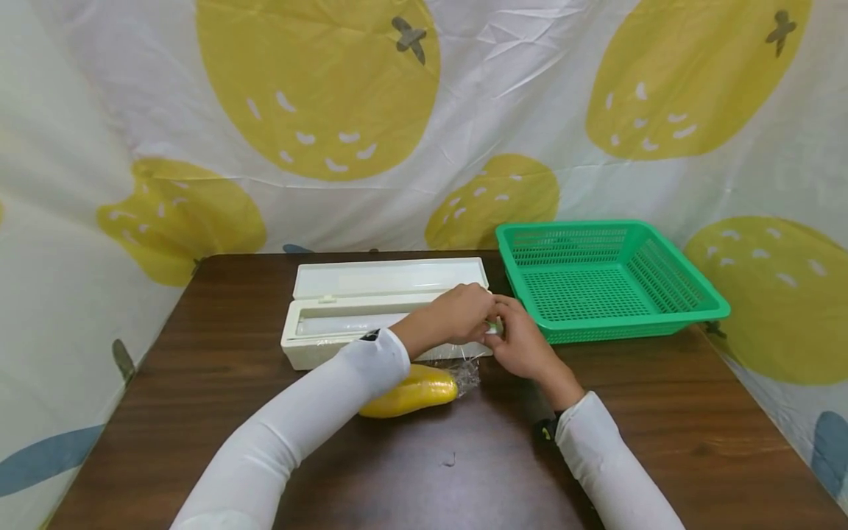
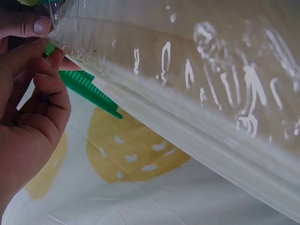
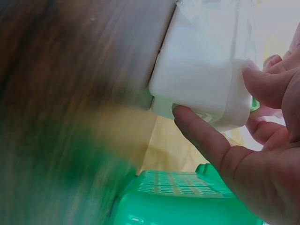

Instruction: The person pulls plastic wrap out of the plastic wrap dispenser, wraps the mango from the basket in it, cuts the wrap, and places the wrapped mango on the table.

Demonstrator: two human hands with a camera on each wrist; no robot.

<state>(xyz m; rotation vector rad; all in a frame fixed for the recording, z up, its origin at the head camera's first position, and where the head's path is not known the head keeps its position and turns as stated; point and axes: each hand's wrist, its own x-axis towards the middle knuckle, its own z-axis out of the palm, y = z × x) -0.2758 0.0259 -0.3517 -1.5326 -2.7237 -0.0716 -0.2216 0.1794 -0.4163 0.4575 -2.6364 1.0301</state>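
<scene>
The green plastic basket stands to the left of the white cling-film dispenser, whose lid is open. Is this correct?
Not quite: the side is wrong. The head view shows the green plastic basket to the right of the white cling-film dispenser, whose lid is indeed open.

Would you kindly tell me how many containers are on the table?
2: the open white box behind the yellow wrapped item, and the green basket to the box's right. A small one could be hidden.

No text, labels or numbers readable — wrist views perhaps too blurred.
</scene>
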